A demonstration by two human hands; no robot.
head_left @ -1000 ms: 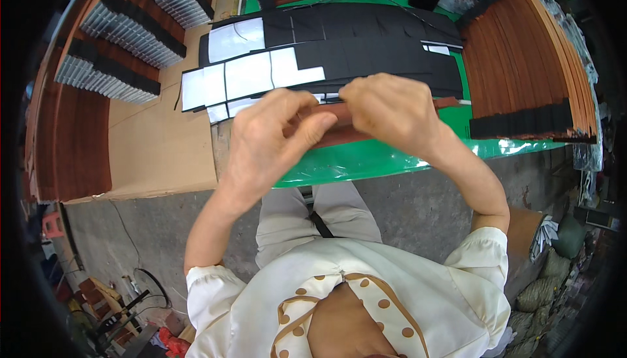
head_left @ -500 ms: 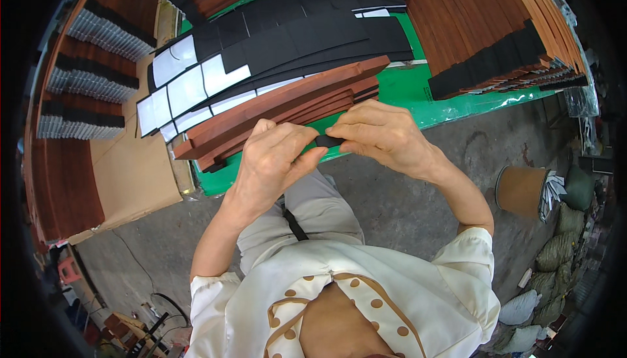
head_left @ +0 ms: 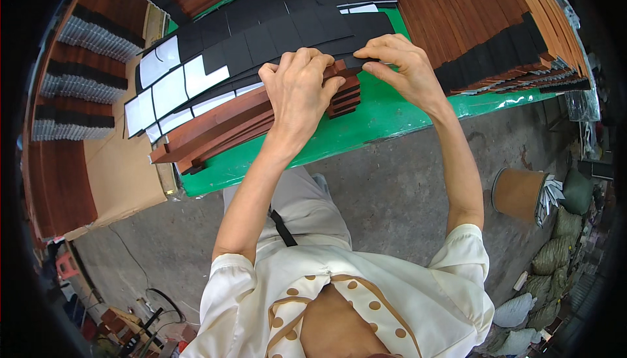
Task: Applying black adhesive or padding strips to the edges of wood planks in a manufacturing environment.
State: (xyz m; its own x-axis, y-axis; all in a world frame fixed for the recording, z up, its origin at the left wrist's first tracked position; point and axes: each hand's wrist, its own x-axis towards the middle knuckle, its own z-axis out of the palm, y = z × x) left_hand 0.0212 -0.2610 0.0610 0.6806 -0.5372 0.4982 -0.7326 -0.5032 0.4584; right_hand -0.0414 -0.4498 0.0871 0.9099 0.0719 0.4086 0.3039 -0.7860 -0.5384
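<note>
My left hand [head_left: 299, 90] is closed over the right end of the top reddish-brown wooden slat [head_left: 219, 120]. Its fingertips press at the slat's end and the thumb bends in front. Just right of that end, my right hand [head_left: 406, 71] pinches a small black strip [head_left: 353, 63] between thumb and fingers. The strip meets the slat's end; how far it wraps around the wood is hidden by the left fingers. More slats [head_left: 343, 100] lie stacked underneath. Behind them spread black sheets [head_left: 281, 37], partly peeled to white backing [head_left: 171, 94].
A green table top [head_left: 385, 110] carries the work. Black-ended slats [head_left: 470, 25] are stacked at right, and others [head_left: 98, 35] at left beside brown cardboard [head_left: 124, 175]. A brown drum [head_left: 516, 191] holding white scraps stands on the floor at right.
Both hands have moved away from me, the right one furthest, from in front of the slats to the top slat's right end. The black strip has moved there too.
</note>
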